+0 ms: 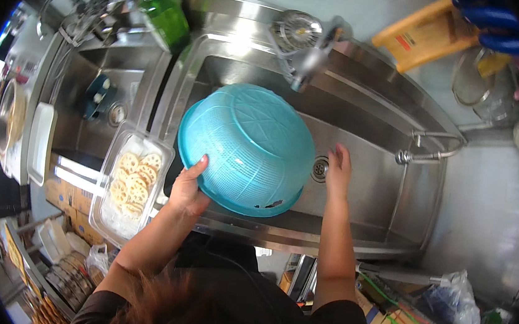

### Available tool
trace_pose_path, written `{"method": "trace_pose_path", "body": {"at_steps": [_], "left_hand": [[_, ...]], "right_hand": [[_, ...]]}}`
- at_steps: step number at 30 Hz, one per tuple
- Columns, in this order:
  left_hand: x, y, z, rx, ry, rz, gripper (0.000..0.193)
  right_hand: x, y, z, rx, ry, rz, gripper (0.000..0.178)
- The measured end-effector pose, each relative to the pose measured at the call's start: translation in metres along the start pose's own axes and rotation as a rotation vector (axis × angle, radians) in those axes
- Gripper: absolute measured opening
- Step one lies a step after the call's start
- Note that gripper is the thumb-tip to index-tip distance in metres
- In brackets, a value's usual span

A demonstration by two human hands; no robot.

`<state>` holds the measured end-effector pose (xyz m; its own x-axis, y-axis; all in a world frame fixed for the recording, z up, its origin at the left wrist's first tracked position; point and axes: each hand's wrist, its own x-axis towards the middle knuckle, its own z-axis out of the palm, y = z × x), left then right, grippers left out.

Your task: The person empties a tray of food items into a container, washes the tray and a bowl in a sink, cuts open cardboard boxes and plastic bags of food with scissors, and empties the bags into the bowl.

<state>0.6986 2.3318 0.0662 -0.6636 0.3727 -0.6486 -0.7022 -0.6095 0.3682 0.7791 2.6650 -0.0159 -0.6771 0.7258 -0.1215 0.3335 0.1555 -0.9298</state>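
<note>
A turquoise plastic colander [251,152] is tilted over the large sink, its ribbed base turned up and its mesh wall toward me. My left hand [191,190] grips its near left rim, thumb on the outside and the other fingers hidden beneath. A small break shows in the wall near the rim. My right hand [339,169] hangs over the sink, apart from the colander and near the drain [320,168], fingers apart with nothing visible in them. Left of the colander, a clear plastic tray [105,206] with lotus root slices [136,181] rests across the sink's edge.
The large steel sink [366,153] has a coiled-spring faucet [426,154] at its right. A green pump bottle [164,15] stands behind the divider. In the smaller left sink [82,60] lies a dark teal container [99,96]. A wooden rack [428,34] hangs at the back right.
</note>
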Motion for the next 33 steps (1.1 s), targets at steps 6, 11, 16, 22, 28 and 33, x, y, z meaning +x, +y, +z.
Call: {"method": "trace_pose_path", "body": {"at_steps": [6, 11, 16, 22, 28, 33], "left_hand": [[0.015, -0.022, 0.019, 0.045, 0.048, -0.177, 0.064], [0.024, -0.082, 0.022, 0.275, 0.232, -0.213, 0.055], [0.049, -0.096, 0.037, 0.458, 0.04, -0.133, 0.053], [0.054, -0.183, 0.104, 1.391, -0.596, 0.14, 0.039], [0.081, -0.278, 0.096, 2.438, -1.199, 0.681, 0.035], [0.087, -0.335, 0.102, 2.73, -1.285, 0.8, 0.041]], "right_hand": [[-0.107, 0.05, -0.069, 0.028, 0.389, 0.005, 0.036], [-0.184, 0.028, -0.065, -0.147, 0.377, -0.081, 0.041], [-0.251, 0.017, -0.077, -0.314, 0.344, -0.153, 0.048], [-0.339, 0.055, -0.087, -0.263, 0.294, 0.031, 0.049], [-0.396, 0.078, -0.108, -0.228, 0.226, 0.276, 0.046], [-0.416, 0.092, -0.125, -0.249, 0.276, 0.274, 0.045]]}}
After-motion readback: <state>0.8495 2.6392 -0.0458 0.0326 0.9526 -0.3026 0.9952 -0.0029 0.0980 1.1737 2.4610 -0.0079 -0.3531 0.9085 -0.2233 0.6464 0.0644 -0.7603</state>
